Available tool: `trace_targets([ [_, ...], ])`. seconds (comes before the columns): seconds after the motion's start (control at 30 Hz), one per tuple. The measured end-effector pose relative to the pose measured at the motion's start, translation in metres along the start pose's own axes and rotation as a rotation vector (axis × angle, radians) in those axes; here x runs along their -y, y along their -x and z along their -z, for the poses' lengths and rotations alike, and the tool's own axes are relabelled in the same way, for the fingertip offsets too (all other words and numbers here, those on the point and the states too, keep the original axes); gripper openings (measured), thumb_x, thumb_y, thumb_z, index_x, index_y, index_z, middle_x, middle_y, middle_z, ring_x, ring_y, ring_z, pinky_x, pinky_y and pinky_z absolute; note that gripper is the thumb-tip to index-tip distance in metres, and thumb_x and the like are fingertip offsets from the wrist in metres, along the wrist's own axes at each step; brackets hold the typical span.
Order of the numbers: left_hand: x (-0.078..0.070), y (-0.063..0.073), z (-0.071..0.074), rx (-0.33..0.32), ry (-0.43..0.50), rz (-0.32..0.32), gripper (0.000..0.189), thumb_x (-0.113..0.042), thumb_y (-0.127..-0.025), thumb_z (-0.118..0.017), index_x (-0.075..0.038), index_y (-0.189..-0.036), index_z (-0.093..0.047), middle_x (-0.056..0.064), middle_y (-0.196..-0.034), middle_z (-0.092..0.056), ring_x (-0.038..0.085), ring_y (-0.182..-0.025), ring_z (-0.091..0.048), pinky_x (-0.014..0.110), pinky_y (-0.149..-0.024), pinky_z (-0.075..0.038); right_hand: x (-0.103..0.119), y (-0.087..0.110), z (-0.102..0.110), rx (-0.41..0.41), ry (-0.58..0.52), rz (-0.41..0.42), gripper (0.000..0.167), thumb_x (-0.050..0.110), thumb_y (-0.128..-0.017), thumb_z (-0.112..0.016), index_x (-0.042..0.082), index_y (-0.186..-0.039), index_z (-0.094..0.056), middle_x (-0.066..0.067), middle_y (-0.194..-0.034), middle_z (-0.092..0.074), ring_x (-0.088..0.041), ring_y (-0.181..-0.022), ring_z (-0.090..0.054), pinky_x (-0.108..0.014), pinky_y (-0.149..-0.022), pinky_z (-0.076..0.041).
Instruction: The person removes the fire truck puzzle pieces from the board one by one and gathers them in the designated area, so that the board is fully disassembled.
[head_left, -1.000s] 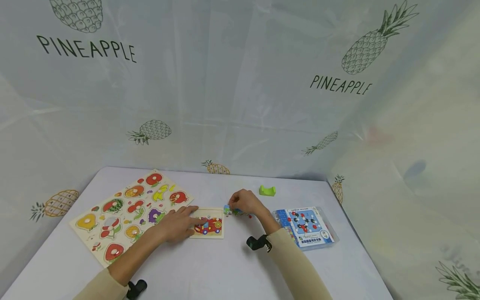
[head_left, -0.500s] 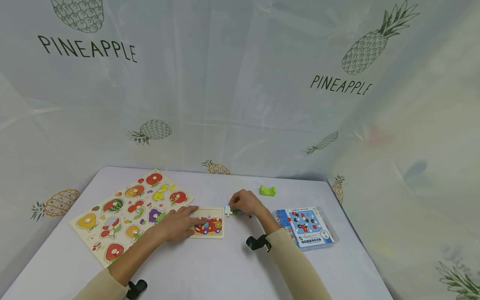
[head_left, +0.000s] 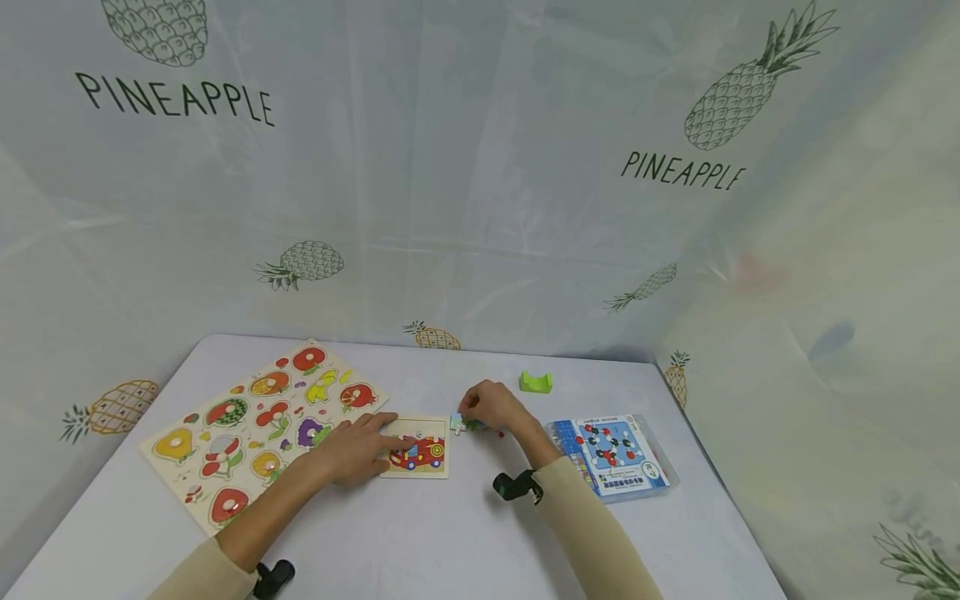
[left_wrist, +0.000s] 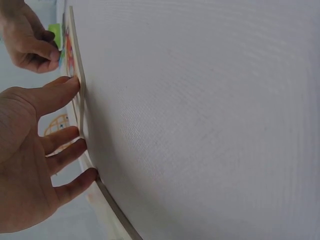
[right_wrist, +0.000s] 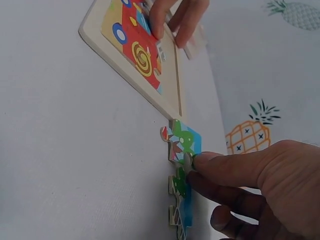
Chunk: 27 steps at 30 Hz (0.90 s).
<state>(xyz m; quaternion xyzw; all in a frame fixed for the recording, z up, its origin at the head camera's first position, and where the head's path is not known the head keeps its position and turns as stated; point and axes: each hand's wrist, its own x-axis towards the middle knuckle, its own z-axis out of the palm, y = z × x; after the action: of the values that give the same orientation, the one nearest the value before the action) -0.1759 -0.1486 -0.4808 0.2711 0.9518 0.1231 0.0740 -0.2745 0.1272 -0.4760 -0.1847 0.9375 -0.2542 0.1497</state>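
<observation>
My left hand [head_left: 356, 448] rests spread on a small wooden puzzle board [right_wrist: 172, 100], its forefinger on the red fire-truck picture [right_wrist: 142, 57]. The left wrist view shows the left fingertips [left_wrist: 72, 87] along the board's edge. Just right of the board, my right hand [head_left: 491, 404] pinches a green and light-blue jigsaw piece [right_wrist: 185, 142] between thumb and forefinger. That piece lies close to the board's corner. More jigsaw pieces [right_wrist: 178, 200] sit in a row beside it, partly behind the right fingers. The board's upper part is bare wood.
A large fruit puzzle board [head_left: 247, 425] lies left, partly under the left forearm. A green plastic block [head_left: 536, 382] stands at the back. To the right lies a clear case with a molecule-model card [head_left: 615, 454]. A pineapple-print curtain [head_left: 480, 208] hangs behind the table.
The pinched jigsaw piece has shifted and turned slightly beside the small board. Both hands stay in nearly the same place.
</observation>
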Motion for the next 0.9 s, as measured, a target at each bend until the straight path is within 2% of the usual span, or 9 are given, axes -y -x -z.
trace_targets([
  [0.37,0.0014,0.0002,-0.0004,-0.003,0.008,-0.005,0.045,-0.025,-0.093,-0.072,-0.031,-0.137,-0.064,0.016,-0.153,-0.043,0.041,-0.14,-0.039,0.069,-0.104,-0.037,-0.0013,-0.0015,0.0032,0.023,0.005,0.04,0.007,0.017,-0.094,-0.071,0.014,-0.088,-0.075,0.007,-0.081,-0.068,-0.011,-0.072,-0.057,-0.027,-0.064,-0.047],
  [0.9,0.0011,0.0005,-0.0007,-0.002,0.014,0.002,0.044,-0.026,-0.094,-0.07,-0.031,-0.137,-0.064,0.016,-0.155,-0.042,0.041,-0.142,-0.038,0.07,-0.105,-0.035,0.001,-0.003,-0.0016,0.008,0.024,0.035,0.007,0.016,-0.094,-0.071,0.015,-0.088,-0.075,0.007,-0.081,-0.068,-0.01,-0.071,-0.057,-0.026,-0.064,-0.048],
])
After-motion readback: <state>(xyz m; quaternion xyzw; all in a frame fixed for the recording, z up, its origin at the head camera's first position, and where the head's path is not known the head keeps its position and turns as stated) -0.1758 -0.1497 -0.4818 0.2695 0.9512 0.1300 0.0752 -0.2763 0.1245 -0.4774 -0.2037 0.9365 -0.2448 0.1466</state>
